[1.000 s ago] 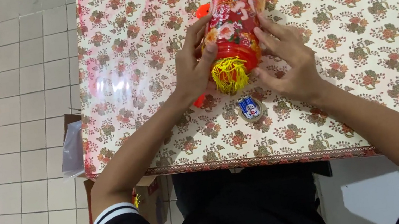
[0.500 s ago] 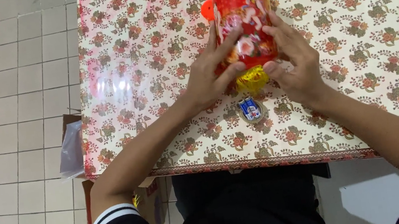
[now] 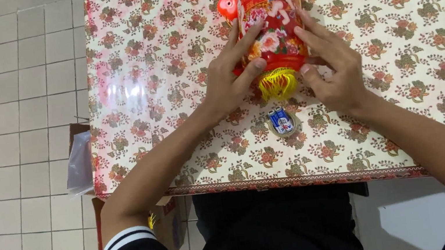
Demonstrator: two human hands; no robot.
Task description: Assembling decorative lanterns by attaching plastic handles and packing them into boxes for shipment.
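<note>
My left hand (image 3: 225, 80) and right hand (image 3: 338, 75) clasp a red lantern (image 3: 271, 18) from either side, fingers (image 3: 247, 36) wrapped onto its picture-covered body, so both are grasping it. The lantern lies on the flowered worktop (image 3: 407, 27), between my palms, its yellow tassel (image 3: 277, 83) pointing toward me just below my thumbs. 2 small batteries (image 3: 280, 119) sit close under the tassel, near my right wrist, touching neither hand.
</note>
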